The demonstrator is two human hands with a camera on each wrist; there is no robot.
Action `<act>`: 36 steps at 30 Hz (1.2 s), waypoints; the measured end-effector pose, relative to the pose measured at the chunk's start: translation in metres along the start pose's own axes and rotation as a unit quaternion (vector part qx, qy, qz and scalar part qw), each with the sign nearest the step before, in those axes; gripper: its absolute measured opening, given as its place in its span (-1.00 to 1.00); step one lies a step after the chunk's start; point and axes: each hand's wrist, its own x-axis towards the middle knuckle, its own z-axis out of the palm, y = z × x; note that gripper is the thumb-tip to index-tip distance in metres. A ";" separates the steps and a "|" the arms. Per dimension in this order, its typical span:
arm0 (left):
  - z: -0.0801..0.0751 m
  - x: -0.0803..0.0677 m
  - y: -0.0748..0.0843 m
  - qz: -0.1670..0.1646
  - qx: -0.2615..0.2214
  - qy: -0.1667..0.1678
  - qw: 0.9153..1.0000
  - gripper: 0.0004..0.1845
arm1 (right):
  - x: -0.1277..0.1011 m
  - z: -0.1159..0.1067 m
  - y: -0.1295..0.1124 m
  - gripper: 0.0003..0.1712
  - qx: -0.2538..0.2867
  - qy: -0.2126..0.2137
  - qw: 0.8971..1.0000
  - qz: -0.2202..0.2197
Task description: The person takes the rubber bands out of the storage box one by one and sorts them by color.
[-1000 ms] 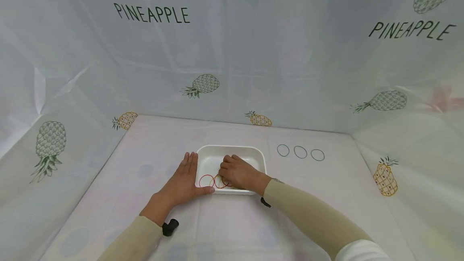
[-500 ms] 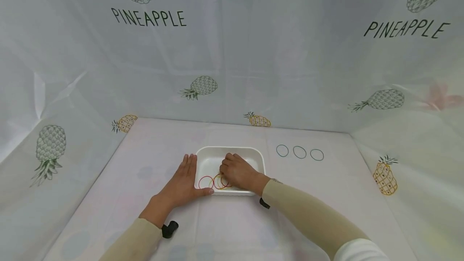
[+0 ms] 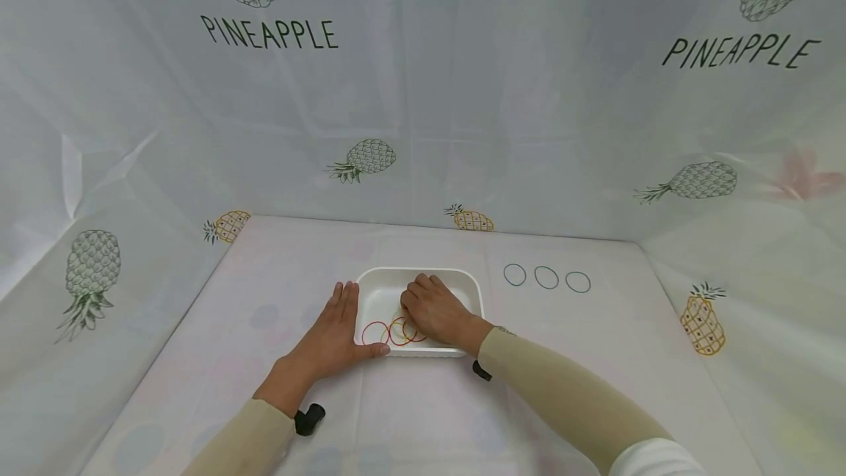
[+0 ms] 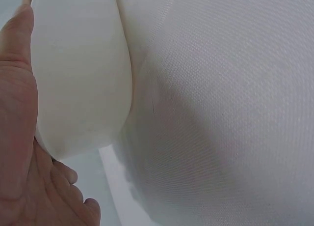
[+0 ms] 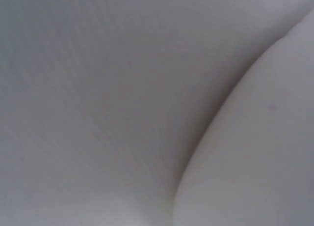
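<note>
Little has shifted: right hand [image 3: 436,312] stays curled over the rubber bands [image 3: 395,331] inside the white tray [image 3: 456,279], whether pinching one I cannot tell. Left hand [image 3: 333,336] lies flat, fingers straight, against the tray's left edge. "PINEAPPLE" [image 3: 269,32] is printed on the backdrop.

My surface [image 3: 277,314]: pale cloth, faint coloured dots. Around me, white sheet walls [image 3: 463,109], pineapple prints, "PINEAPPLE" lettering [image 3: 269,32]. Soft, even light.

Matt white foam-like tray [image 3: 463,279], thin rubber bands [image 3: 377,331], glossy creased plastic tablecloth [image 3: 595,358]
</note>
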 end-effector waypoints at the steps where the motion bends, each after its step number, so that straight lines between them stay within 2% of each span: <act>1: 0.000 0.000 0.000 -0.001 -0.001 -0.002 1.000 0.46 | 0.000 0.000 0.000 -0.79 -0.002 0.003 1.000 0.001; 11: 0.001 0.000 0.000 -0.004 -0.009 -0.005 1.000 0.47 | 0.000 -0.007 0.006 -0.82 -0.004 0.033 0.999 0.024; 16: 0.001 0.000 0.000 -0.009 -0.014 -0.008 1.000 0.47 | 0.002 -0.020 0.013 -0.83 0.006 0.051 0.997 0.049; 22: 0.001 0.001 -0.001 -0.007 -0.016 -0.009 1.000 0.48 | 0.003 -0.028 0.025 -0.83 -0.009 0.065 0.994 0.084; 36: 0.001 0.000 -0.002 -0.007 -0.023 -0.016 1.000 0.48 | -0.023 -0.048 0.057 -0.84 0.007 0.079 0.987 0.138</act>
